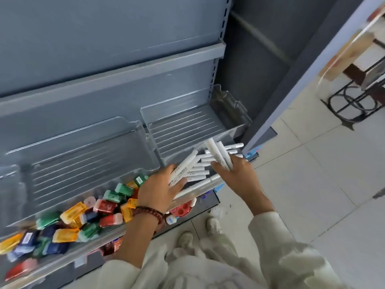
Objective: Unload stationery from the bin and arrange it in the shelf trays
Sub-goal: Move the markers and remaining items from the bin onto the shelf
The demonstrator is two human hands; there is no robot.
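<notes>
Nearest: pale sleeve (270, 230) and shoes (213, 225) on the tiled floor (312, 163), person standing at the shelf unit. Left hand (160, 190), bead bracelet (148, 212) on the wrist, reaches over the front of the right tray (187, 126); fingers mostly straight and spread across the loose white pens (198, 170) lying there, one pen running between the fingers, cannot tell if it is pinched or just touched. Right hand (235, 176) grips a pen bundle (218, 155), fingers curled round it, tips pointing up and away, held just above the tray's front right corner. Beside it, the left tray (83, 159) holds a heap of small coloured boxes (104, 207) (erasers or sharpeners, too blurred to say) piled along its front edge. Both trays are clear ribbed plastic, rear halves bare. Beyond: grey upper shelf (125, 67) with nothing on it. The bin is not in view. Progress judgement: mid-task. Coloured boxes look unloaded, but lie jumbled. Some pens are down, roughly parallel yet scattered; the bundle in hand has yet to go in. Left: lay the bundle down, straighten the pens, maybe tidy the boxes; whether more stock waits in the bin cannot be told.
</notes>
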